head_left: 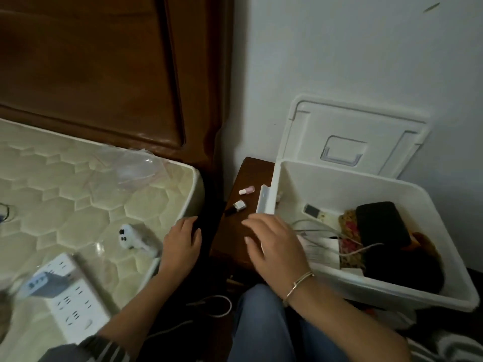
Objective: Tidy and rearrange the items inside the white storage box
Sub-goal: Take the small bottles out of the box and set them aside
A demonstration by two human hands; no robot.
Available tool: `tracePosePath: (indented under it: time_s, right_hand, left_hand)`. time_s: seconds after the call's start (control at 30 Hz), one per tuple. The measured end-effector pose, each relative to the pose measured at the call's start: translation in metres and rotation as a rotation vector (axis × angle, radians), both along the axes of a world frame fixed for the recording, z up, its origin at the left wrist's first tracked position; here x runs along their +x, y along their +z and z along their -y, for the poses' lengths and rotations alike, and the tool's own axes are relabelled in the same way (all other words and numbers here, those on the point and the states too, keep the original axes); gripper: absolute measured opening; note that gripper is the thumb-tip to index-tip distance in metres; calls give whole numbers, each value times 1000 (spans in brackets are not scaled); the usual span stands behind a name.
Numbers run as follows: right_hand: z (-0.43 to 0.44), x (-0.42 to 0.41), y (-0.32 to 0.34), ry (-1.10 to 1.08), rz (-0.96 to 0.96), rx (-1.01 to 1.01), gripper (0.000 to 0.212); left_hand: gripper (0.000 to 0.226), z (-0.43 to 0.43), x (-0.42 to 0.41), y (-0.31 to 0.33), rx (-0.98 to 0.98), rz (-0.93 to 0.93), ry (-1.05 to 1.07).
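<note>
Nearby, a pink bottle (toppled) lies beside the white storage box.

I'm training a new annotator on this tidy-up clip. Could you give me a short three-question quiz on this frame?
1. True or false: the lid is closed on the white storage box.
2. Where does the pink bottle lie? A) inside the box B) on the brown nightstand C) on the mattress
3. Fill in: the power strip lies on the ____.
Key: 1 false, it leans upright behind the box; 2 B; 3 mattress.
</note>
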State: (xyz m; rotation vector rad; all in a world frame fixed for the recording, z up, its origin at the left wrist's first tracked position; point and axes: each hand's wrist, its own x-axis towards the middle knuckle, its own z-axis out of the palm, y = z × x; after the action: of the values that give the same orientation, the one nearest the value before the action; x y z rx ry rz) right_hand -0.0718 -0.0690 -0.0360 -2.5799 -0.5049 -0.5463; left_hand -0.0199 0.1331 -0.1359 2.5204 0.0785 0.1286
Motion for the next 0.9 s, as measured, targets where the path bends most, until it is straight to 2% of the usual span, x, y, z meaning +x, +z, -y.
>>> tracePosePath:
  time_s: [0.07, 0.17, 0.27, 0.4, 0.63, 0.77, 0.9]
  right_hand:
    - [-35, -3, -20, 88, -56, -81, 30]
    - [-69, 9, -61, 132, -277, -205, 37]
    - [-80, 33, -101, 48, -395, -282, 39]
    - [-85, 69, -141, -124, -518, -271, 51]
    - [-78, 119, -181, -365, -567, -324, 76]
    - [-69, 132, -194, -375, -600, -356, 77]
    - [-62, 123, -193, -449, -634, -292, 75]
  left_hand:
    - [36, -19, -11, -4, 26, -36, -4]
    - [37, -40, -21, -11, 43, -68, -15]
    - [37, -54, -25, -19, 17, -74, -13]
    - [36, -62, -24, -33, -16, -96, -11]
    - [37, -59, -11, -55, -27, -109, -83]
    - [37, -42, 28, -55, 39, -93, -176]
    - [39, -14, 92, -47, 128, -40, -299]
